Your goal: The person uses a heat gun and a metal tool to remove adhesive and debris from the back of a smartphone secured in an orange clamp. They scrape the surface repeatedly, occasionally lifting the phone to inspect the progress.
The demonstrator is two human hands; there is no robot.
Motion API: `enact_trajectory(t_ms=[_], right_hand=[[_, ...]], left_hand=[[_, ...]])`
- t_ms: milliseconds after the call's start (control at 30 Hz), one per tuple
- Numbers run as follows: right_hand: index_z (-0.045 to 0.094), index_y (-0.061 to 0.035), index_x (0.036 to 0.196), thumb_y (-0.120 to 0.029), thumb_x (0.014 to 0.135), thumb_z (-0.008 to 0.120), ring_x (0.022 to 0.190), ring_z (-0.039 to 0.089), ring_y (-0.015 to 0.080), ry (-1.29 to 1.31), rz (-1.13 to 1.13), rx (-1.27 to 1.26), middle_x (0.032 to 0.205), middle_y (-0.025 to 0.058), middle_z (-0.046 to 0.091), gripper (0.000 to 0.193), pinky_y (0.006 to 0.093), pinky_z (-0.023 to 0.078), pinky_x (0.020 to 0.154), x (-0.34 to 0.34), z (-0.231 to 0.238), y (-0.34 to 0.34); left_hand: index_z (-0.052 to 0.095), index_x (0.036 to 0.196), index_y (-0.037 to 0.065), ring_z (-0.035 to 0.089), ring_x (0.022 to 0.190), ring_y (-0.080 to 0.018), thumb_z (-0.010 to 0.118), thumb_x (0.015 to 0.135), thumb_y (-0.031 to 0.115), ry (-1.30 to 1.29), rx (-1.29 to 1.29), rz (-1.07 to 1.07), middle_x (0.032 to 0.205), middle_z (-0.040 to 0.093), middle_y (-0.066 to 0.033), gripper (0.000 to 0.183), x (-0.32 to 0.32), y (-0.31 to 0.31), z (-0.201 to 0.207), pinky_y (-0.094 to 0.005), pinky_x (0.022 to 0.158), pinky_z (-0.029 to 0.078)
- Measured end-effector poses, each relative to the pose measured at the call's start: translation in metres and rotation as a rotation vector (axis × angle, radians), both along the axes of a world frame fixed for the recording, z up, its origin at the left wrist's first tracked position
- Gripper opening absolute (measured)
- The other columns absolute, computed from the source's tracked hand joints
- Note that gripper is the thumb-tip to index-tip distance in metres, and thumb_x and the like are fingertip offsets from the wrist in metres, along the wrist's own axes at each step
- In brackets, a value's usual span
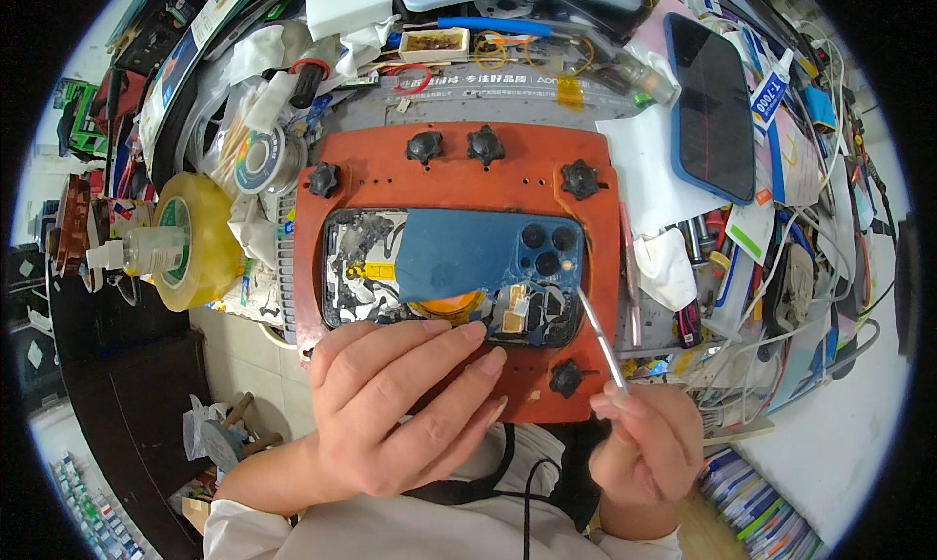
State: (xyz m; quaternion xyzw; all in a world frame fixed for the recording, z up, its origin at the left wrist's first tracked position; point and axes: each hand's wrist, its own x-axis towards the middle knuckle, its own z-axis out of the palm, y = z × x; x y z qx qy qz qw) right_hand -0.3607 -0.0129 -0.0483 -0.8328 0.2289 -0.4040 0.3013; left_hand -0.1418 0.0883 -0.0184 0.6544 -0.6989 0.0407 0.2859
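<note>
A smartphone lies face down in an orange-red clamping fixture [371,175] with black star knobs. Part of its blue back glass [454,248] is gone, baring dark and silver patches at the left end and along the near edge. A round yellowish patch shows near the middle. My left hand [400,404] lies with fingers stretched along the phone's near edge, holding nothing I can see. Its fingertips are over or by that edge. In the pinched fingers of my right hand [644,438] is a slim silver blade tool [602,340], its tip at the phone's right edge, just below the camera lenses.
Left of the fixture stand a large yellow tape roll [200,243], a solder spool [265,160] and a white-capped bottle [151,251]. To the right are another phone [711,106], white paper [634,160], a crumpled tissue [666,270] and loose cables. Small tools and parts crowd the back.
</note>
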Motion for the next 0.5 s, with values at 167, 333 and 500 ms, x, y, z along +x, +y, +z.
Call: enact_trajectory(t_ms=[167, 333, 500], right_hand=[[0.072, 0.0021, 0.102, -0.009, 0.091, 0.072, 0.066, 0.071, 0.0245, -0.173, 0.414, 0.142, 0.084, 0.0156, 0.073, 0.016, 0.0340, 0.055, 0.053, -0.004, 0.016, -0.012], [0.073, 0.0015, 0.099, -0.010, 0.089, 0.074, 0.065, 0.071, 0.0233, -0.227, 0.526, 0.270, 0.086, 0.0158, 0.074, 0.015, 0.0306, 0.057, 0.053, -0.001, 0.016, -0.008], [0.072, 0.0003, 0.097, -0.001, 0.085, 0.067, 0.064, 0.068, 0.0216, -0.118, 0.079, 0.296, 0.082, 0.0121, 0.072, 0.013, 0.0309, 0.053, 0.058, 0.004, 0.022, 0.004]], left_hand=[[0.078, 0.108, 0.008, 0.066, 0.093, -0.0204, 0.082, 0.072, 0.014, 0.031, -0.110, 0.043, 0.110, 0.073, -0.0059, 0.037, -0.001, -0.005, 0.000, -0.0311, 0.077, 0.047], [0.080, 0.104, 0.005, 0.061, 0.081, -0.0162, 0.083, 0.072, 0.010, -0.155, -0.052, -0.138, 0.100, 0.072, -0.0055, 0.033, 0.014, 0.013, 0.011, -0.0294, 0.066, 0.044], [0.076, 0.111, -0.001, 0.063, 0.076, -0.0173, 0.080, 0.075, 0.001, 0.103, 0.047, 0.026, 0.095, 0.072, -0.0055, 0.036, 0.022, 0.046, 0.019, -0.0295, 0.063, 0.048]])
